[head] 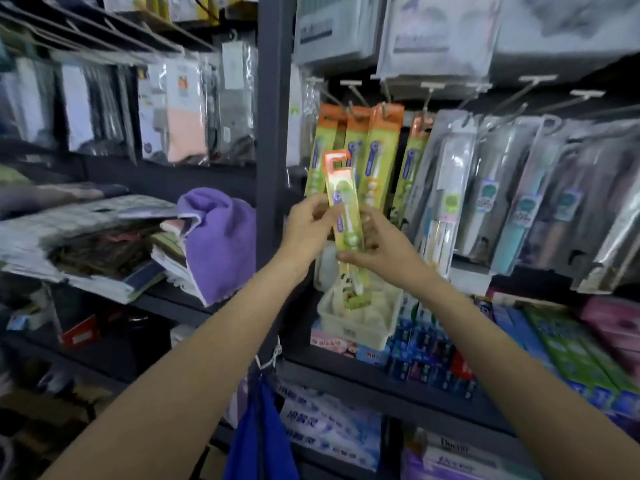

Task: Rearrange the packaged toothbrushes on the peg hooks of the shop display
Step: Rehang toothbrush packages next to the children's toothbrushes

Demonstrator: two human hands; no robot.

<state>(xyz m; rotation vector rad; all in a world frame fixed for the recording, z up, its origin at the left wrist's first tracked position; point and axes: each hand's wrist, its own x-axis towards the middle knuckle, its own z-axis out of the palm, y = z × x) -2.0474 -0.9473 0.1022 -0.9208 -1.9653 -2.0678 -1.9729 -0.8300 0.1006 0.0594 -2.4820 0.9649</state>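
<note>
Pretty cramped spot. A dark metal shelf upright (273,133) runs right down the middle, and just left of it a folded purple towel (221,237) sits on a stack of flat packaged goods. Under the hands there's a small white plastic basket (360,323), with blue toothpaste boxes (433,355) beside it. Over on the right, a row of clear-and-silver toothbrush blister packs (512,202) hangs off metal peg hooks (446,95).

The pack being handled is a long green-yellow toothbrush pack with an orange hang tab (343,202), held upright in front of the matching orange-topped green packs still on their hooks (367,150), so it blocks part of them. The left hand (308,226) pinches its left edge around mid-height, and the right hand (384,247) wraps round the lower part. Everything's a bit blurry, so the print isn't readable.
</note>
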